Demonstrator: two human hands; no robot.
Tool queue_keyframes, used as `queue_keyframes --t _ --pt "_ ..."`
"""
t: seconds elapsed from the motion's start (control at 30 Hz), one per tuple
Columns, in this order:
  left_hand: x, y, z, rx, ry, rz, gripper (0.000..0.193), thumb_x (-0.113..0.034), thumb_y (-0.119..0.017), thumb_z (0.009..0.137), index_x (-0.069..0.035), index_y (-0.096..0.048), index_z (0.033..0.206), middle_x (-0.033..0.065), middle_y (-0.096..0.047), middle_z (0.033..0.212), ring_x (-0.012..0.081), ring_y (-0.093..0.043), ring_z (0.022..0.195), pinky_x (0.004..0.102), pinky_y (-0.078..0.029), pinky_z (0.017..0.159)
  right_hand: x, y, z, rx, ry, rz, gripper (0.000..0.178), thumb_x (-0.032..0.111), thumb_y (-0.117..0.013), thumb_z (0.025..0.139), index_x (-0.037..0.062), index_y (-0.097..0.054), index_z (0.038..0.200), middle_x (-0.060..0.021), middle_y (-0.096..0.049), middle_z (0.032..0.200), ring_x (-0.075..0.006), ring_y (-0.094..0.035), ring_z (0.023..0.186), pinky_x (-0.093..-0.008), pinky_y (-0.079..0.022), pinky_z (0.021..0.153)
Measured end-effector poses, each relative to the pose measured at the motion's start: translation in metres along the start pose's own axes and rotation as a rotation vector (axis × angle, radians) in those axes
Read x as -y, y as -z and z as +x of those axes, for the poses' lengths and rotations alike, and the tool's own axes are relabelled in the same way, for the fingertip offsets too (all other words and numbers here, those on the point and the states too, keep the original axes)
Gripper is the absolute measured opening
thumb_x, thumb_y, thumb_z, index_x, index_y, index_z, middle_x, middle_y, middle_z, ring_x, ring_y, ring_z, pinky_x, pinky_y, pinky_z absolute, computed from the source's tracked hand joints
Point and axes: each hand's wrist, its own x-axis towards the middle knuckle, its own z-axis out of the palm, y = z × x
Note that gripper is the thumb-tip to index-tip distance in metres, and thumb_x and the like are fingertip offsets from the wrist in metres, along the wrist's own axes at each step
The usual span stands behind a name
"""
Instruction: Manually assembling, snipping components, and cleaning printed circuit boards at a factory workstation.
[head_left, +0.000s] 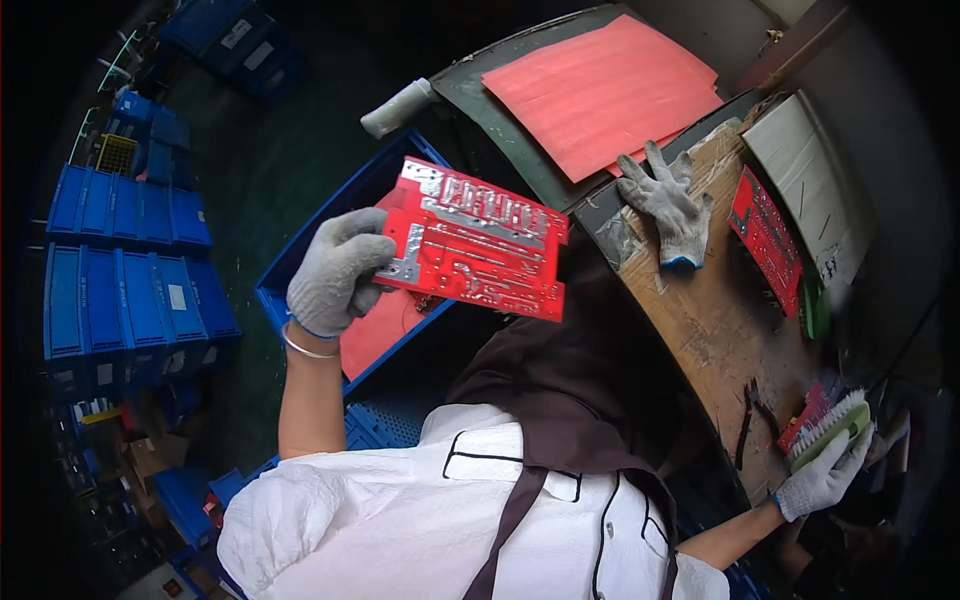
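My left hand (343, 270), in a grey knit glove, is closed on the left edge of a red circuit board (485, 240). The board is held up over a blue bin (300, 235), its soldered side showing. At the lower right my gloved right hand (825, 478) grips a green scrub brush (835, 430) whose white bristles point up and to the left. Right beside the brush lies another red board (803, 420), partly covered by it. Black-handled pliers (750, 415) rest on the cardboard-topped bench (690, 330) close by.
An empty grey glove (668, 205) lies on the bench. Farther right, a third red board (766, 240) leans near a green object (816, 312). Pink foam sheets (600, 90) cover the far table. Stacked blue crates (130, 310) stand at the left.
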Motion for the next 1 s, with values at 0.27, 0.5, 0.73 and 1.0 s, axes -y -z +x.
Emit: queue_keyframes --t 0.27,0.5,0.73,1.0 --pt "0.038 0.039 0.118 -0.451 0.24 1.383 0.037 -0.02 -0.057 0.084 0.006 -0.074 0.104 0.0327 -0.07 0.112 0.0437 -0.069 0.111 0.0483 -0.056 0.097 -0.019 -0.015 -0.018 0.162 -0.041 0.06 0.043 0.009 -0.06 0.106 -0.0024 -0.055 0.147 -0.009 -0.061 0.146 -0.0149 -0.059 0.127 -0.0286 -0.044 0.109" --pt "0.226 -0.007 0.217 -0.272 0.104 1.286 0.053 -0.027 -0.059 0.093 -0.002 -0.05 0.139 0.029 -0.062 0.128 0.0439 -0.067 0.114 0.0534 -0.053 0.099 -0.024 -0.003 -0.04 0.228 -0.113 0.054 0.043 0.006 -0.059 0.105 -0.0054 -0.054 0.146 -0.0119 -0.059 0.147 -0.0196 -0.059 0.129 -0.0317 -0.043 0.111" --pt "0.241 0.032 0.177 -0.602 -0.178 1.194 0.037 -0.035 -0.062 0.092 -0.006 -0.068 0.115 0.0211 -0.067 0.115 0.0395 -0.066 0.11 0.0494 -0.055 0.092 -0.043 0.002 -0.043 0.303 -0.087 -0.044 0.043 0.01 -0.059 0.106 -0.0038 -0.054 0.146 -0.0115 -0.06 0.147 -0.019 -0.059 0.129 -0.0307 -0.042 0.112" --pt "0.234 -0.024 0.169 -0.567 0.314 1.328 0.068 -0.061 -0.07 0.084 -0.006 -0.062 0.125 0.0165 -0.068 0.125 0.0351 -0.06 0.123 0.0505 -0.05 0.099 -0.031 -0.018 -0.039 0.356 -0.078 -0.012 0.043 0.011 -0.058 0.106 -0.0028 -0.054 0.147 -0.0119 -0.06 0.147 -0.0201 -0.058 0.13 -0.0305 -0.042 0.112"
